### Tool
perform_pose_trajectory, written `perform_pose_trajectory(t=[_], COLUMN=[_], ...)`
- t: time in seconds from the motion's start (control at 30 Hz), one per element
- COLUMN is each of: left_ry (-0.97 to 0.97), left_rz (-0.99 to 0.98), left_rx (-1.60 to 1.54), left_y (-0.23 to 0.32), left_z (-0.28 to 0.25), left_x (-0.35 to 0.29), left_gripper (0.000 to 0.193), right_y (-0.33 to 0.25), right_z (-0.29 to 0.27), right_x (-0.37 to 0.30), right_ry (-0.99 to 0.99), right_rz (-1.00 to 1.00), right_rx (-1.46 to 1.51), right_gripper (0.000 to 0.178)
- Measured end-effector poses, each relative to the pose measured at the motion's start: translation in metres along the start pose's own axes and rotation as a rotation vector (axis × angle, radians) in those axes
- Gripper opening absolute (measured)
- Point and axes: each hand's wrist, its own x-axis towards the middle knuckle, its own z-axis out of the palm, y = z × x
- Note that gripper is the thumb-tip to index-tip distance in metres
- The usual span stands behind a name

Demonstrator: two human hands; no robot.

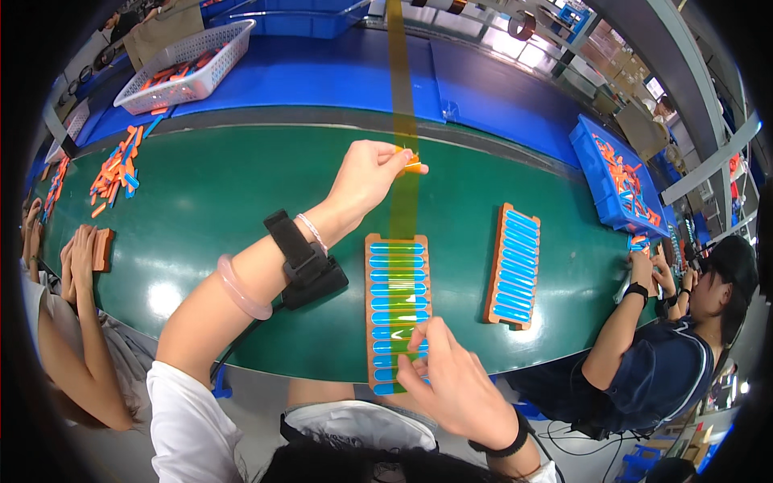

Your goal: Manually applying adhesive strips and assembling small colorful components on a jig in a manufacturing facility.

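And the left hand [372, 179] pinches the amber tape [405, 201]; right hand [460, 386], fingers parted, blocks part of the tray [369, 314] at six! Second tray [494, 270] at three, blue bin [593, 179] at two, white basket [203, 84] at ten!

tape [403, 197] is glowing translucent amber | middle tray [368, 310] and right tray [493, 270] are showing orange-brown, striped bright blue | tabletop [274, 177] is gleaming green | loose pieces [119, 171] are mixing orange, blue

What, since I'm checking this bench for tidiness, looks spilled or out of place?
A loose pile of slim orange and blue pieces lies scattered on the green tabletop at upper left, while similar pieces sit inside the white perforated plastic basket. It may be deliberate.
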Motion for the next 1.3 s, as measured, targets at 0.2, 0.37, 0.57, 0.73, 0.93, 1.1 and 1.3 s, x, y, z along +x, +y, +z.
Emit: perform_pose_trajectory(t=[0.2, 0.37, 0.57, 0.73, 0.93, 1.1, 1.3], left_ry=[0.058, 0.038, -0.033, -0.222, -0.151, -0.721, -0.580], left_rz=[0.033, -0.078, 0.040, 0.173, 0.684, 0.873, 0.594], left_rx=[0.103, 0.214, -0.235, -0.527, 1.301, 1.272, 1.332], left_y=[-0.009, -0.006, 0.011, 0.076, 0.046, 0.006, 0.015], left_z=[0.014, 0.013, 0.006, -0.008, -0.021, -0.015, -0.023], left_x=[-0.020, -0.031, -0.016, -0.016, -0.005, -0.062, -0.077], left_gripper=[0.025, 0.026, 0.029, 0.040, 0.032, 0.048, 0.060], right_y=[0.012, 0.004, 0.020, 0.015, 0.007, 0.017, 0.028], right_z=[-0.009, -0.029, -0.035, -0.052, -0.070, -0.080, -0.074], right_x=[0.057, 0.118, 0.094, 0.063, 0.037, 0.039, 0.039], right_ry=[0.247, 0.244, 0.388, 0.040, 0.041, 0.021, -0.001], right_rz=[-0.189, -0.087, -0.101, -0.077, -0.087, -0.057, 0.019], right_rx=[-0.192, -0.221, 0.106, 0.689, 1.180, 1.184, 1.093], right_gripper=[0.020, 0.024, 0.031, 0.038, 0.039, 0.036, 0.040])
